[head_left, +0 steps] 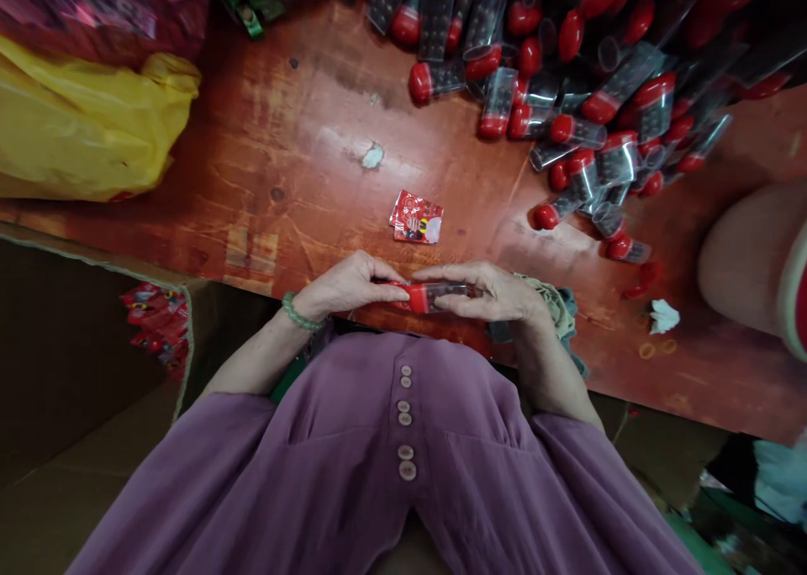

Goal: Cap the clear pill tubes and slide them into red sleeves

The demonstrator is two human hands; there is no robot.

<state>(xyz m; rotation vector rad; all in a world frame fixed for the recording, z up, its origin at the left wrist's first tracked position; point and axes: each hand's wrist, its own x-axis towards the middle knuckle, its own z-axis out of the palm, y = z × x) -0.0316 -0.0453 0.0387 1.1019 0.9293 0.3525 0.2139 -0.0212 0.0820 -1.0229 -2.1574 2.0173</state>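
the left hand (350, 287) pinches the red end of a capped tube (419, 298) between thumb and fingers; in this head view the right hand (498, 293) curls, partly open, round its clear end. the tube lies sideways between them at the near edge of the table (303, 146). handling of it looks midway. red printed packets (419, 224) lie just beyond, many heaped tubes (583, 171) wait untouched, and similar red pieces (160, 319) show in the carton (69, 340).

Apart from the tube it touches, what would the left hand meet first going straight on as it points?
The right hand, most likely, facing the left hand along the red-capped tube, though depth is unclear.
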